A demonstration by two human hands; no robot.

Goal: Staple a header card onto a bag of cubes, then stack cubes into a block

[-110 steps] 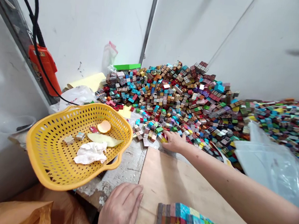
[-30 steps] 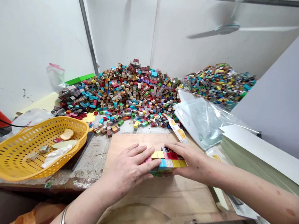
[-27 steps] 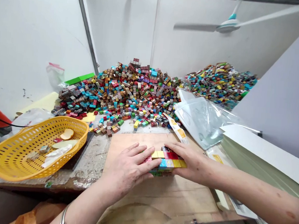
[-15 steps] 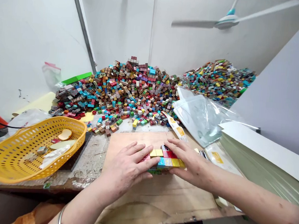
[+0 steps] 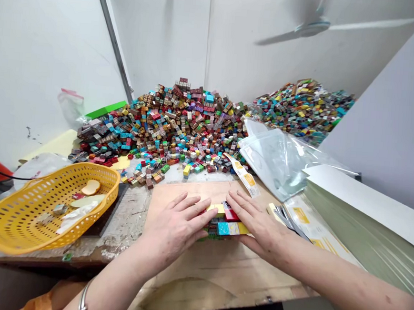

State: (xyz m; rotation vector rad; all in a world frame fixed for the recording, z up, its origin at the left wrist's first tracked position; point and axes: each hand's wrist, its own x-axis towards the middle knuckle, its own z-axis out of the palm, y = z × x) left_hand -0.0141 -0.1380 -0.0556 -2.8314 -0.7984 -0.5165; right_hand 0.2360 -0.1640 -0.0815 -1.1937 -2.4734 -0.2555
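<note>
On the wooden board [image 5: 196,288] sits a stack of small coloured blocks [image 5: 229,228], with yellow, red and light-blue tops and darker, greenish ones beneath. My left hand [image 5: 178,222] presses on its left side, fingers stretched over the top and the thumb low at the front. From the right, my right hand [image 5: 257,226] closes around the other end, fingers on top and thumb at the front. The stack is squeezed between both hands. Much of its two ends is hidden under the fingers.
A large heap of mixed coloured blocks [image 5: 173,123] lies behind the board, and another heap [image 5: 304,105] at the back right. A yellow basket [image 5: 10,242] stands left. Clear plastic bags [image 5: 274,160], dark-handled scissors [image 5: 291,221] and stacked sheets [image 5: 377,221] lie right.
My hands have shifted slightly on the stack. The right hand has moved a little left, uncovering more of the scissors. A gap now shows between the red top block and the light-blue front one.
</note>
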